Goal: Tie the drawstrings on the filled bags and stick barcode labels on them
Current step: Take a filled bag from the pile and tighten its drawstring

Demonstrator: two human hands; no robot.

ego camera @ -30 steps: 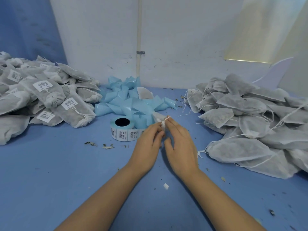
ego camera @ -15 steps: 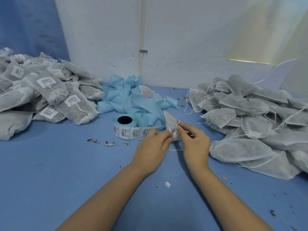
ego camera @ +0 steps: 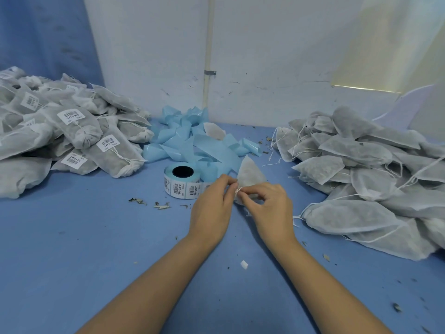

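Filled bags awaiting tying form the largest heap, at 3 o'clock on the blue table. Their strings trail loose, and the heap lies near the right arm, probably for easy pick-up. Finished bags, tied and carrying barcode labels, are stacked at 9 o'clock, well apart from the untied stock, so the two appear to be kept from mixing. Light-blue backing strip lies tangled at 12 o'clock, behind the roll. The label roll rests flat with its core upward, at 11 o'clock just beside the hands, ready for the labelling step.

The bag in work stands at centre with its gathered neck toward the operator, which keeps the knot in view. The left hand and right hand each pinch the drawstring at the neck between thumb and fingertips. Judgement: a knot is being formed or tightened. No label shows on the bag's visible face.
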